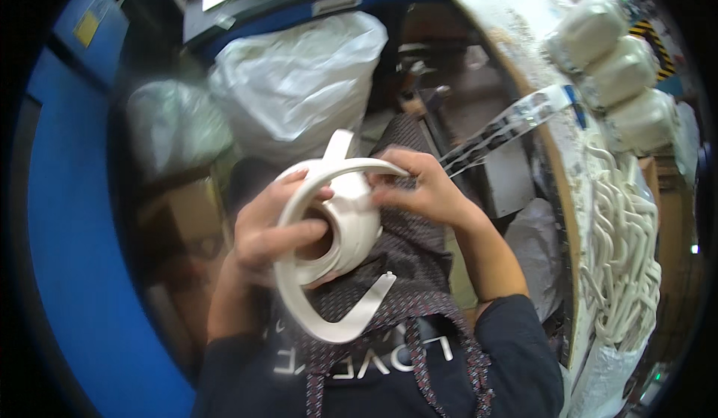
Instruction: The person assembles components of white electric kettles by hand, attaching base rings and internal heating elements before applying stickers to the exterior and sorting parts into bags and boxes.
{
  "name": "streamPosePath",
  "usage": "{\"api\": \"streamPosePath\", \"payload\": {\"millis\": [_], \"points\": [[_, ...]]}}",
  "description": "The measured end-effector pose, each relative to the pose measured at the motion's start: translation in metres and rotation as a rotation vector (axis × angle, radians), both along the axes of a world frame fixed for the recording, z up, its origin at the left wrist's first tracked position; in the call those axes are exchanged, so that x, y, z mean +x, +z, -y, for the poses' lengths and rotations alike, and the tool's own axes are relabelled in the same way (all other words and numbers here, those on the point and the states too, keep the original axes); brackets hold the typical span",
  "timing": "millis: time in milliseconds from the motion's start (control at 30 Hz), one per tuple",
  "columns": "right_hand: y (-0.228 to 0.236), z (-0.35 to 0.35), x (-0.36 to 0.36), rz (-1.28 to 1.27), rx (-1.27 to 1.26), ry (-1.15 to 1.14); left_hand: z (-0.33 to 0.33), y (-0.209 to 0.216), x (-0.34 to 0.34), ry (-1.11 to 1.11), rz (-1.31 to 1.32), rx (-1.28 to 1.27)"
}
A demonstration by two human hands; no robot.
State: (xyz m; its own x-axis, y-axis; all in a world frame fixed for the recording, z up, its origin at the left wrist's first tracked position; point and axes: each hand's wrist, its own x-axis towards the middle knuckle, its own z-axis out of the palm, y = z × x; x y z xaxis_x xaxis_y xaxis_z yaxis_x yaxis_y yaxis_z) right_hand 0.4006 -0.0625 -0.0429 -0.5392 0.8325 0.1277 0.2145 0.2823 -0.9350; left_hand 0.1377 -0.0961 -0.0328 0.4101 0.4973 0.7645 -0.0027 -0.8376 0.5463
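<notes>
Above my lap I hold a hollow white plastic jug body [357, 220], its round opening tilted toward me and a stubby projection at its far side. My left hand [262, 227] is closed on the body's left side, the thumb reaching into the opening. A long curved white handle [288, 283] arcs over the body; its near end bends upward and has a small peg on it. At the handle's far end, my right hand [419, 186] has its fingers bent around the tip, close against the body. Motion blurs the fingertips, and the body hides part of the left fingers.
A large white plastic bag [299, 74] stands ahead of me. On the right, a workbench [512, 51] carries a heap of white curved handles [617, 246] and several wrapped white bodies [621, 70]. A blue cabinet [75, 216] is at left, with a cardboard box [191, 212] beside it.
</notes>
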Motion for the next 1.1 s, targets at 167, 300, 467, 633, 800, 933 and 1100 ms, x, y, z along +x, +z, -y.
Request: {"api": "streamPosePath", "payload": {"millis": [167,300,467,633,800,933,1100], "points": [[-0.06,-0.007,-0.05,-0.85,-0.507,-0.546,0.032,-0.016,-0.027,0.455,-0.013,-0.013],[-0.051,-0.006,-0.074,-1.06,-0.558,-0.422,0.039,-0.011,-0.03,0.478,-0.119,-0.083],[-0.048,0.003,-0.09,-1.004,-0.624,-0.449,0.036,-0.021,-0.033,0.461,-0.134,-0.084],[-0.047,0.003,-0.095,-0.611,-0.465,-0.44,0.038,-0.027,-0.036,0.325,-0.167,-0.084],[-0.041,-0.006,-0.097,-0.521,-0.206,-0.226,0.048,-0.025,-0.045,0.179,0.029,-0.272],[-0.041,-0.01,-0.096,-0.665,-0.361,-0.153,0.003,-0.033,-0.047,0.839,0.101,-0.465],[-0.039,-0.03,-0.068,-0.074,0.1,-0.442,-0.041,-0.094,-0.037,-0.138,1.0,-1.272]]}}
